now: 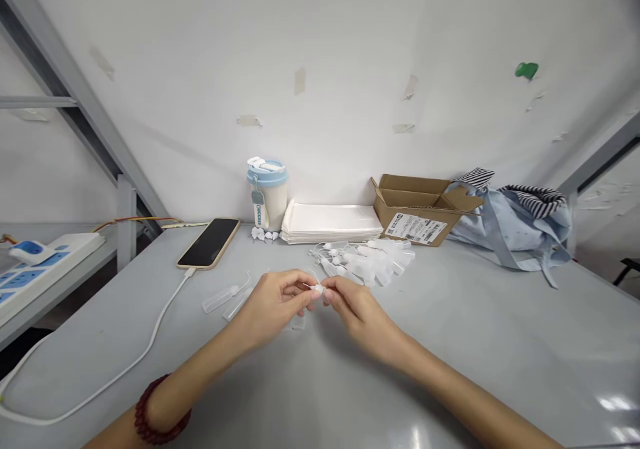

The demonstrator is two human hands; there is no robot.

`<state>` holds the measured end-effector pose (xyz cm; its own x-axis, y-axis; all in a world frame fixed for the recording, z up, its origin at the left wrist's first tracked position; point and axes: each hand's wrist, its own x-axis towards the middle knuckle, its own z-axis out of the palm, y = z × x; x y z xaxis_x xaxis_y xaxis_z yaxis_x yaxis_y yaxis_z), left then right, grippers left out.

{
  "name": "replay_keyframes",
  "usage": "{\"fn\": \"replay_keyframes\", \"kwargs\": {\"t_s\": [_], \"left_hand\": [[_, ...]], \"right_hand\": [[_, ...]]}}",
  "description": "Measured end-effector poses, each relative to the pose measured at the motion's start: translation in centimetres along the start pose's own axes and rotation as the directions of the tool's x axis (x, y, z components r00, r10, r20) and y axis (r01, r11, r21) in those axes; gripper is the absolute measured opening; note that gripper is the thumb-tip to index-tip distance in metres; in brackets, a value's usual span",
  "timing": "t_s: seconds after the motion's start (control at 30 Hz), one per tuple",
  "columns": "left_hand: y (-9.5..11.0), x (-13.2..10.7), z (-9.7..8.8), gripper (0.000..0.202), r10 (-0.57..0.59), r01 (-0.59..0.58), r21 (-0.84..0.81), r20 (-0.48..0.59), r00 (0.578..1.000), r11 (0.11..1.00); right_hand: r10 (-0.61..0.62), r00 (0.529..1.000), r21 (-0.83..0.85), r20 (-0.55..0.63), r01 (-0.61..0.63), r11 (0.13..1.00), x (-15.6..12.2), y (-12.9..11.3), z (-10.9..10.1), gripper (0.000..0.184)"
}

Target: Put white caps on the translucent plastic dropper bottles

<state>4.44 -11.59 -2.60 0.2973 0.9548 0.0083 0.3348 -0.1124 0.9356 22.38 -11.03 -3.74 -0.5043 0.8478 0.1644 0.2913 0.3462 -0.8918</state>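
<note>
My left hand (273, 302) and my right hand (353, 309) meet over the grey table (450, 342), fingers pinched together on a small white spray-pump part (317, 290) with a thin tube. Just beyond them lies a pile of small clear spray bottles and pump heads (367, 259). Two clear bottle tubes (227, 299) lie to the left of my left hand. A red bead bracelet (150, 412) sits on my left wrist.
A phone (209, 242) charges on a white cable (125, 362) at the left. At the back stand a blue-lidded cup (267, 192), a stack of white trays (331, 222), an open cardboard box (420, 216) and a light blue bag (520, 226). A power strip (35, 262) lies far left.
</note>
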Motion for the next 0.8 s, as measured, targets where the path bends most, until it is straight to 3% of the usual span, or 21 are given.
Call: {"fn": "replay_keyframes", "kwargs": {"t_s": [0.1,0.23,0.33,0.43,0.5,0.57,0.7,0.8], "left_hand": [[-0.5,-0.1,0.0,0.017,0.116,-0.115,0.137,0.003,0.993,0.984],[-0.6,-0.3,0.1,0.015,0.304,-0.286,0.324,-0.006,0.953,0.902],[0.1,-0.4,0.1,0.015,0.200,-0.191,0.217,-0.023,0.979,0.957],[0.8,-0.2,0.1,0.026,-0.032,0.032,0.047,-0.001,0.999,0.998],[0.9,-0.2,0.1,0.034,-0.104,0.105,-0.011,0.050,0.993,0.994],[1.0,-0.2,0.0,0.035,-0.091,0.093,-0.019,0.088,0.992,0.996],[1.3,-0.6,-0.1,0.024,-0.001,-0.001,0.030,0.074,0.997,1.000],[1.4,-0.8,-0.1,0.022,-0.028,0.027,0.016,0.079,0.997,1.000]], "right_hand": [[0.105,0.992,0.189,0.065,-0.115,0.975,0.1,0.1,-0.3,0.024],[0.226,0.955,0.473,0.191,-0.291,0.831,0.5,0.4,-0.7,0.028],[0.199,0.967,0.465,0.162,-0.253,0.849,0.3,0.2,-0.7,0.029],[0.107,0.994,0.274,0.036,-0.112,0.955,-0.2,-0.2,-0.5,0.025],[0.038,0.999,0.150,-0.015,-0.036,0.988,-0.4,-0.3,-0.3,0.022],[0.024,1.000,0.161,-0.010,-0.022,0.987,-0.5,-0.3,-0.2,0.020],[0.100,0.988,0.463,0.115,-0.142,0.875,-0.3,0.1,-0.3,0.023],[0.119,0.980,0.513,0.162,-0.186,0.838,-0.3,0.0,-0.4,0.024]]}}
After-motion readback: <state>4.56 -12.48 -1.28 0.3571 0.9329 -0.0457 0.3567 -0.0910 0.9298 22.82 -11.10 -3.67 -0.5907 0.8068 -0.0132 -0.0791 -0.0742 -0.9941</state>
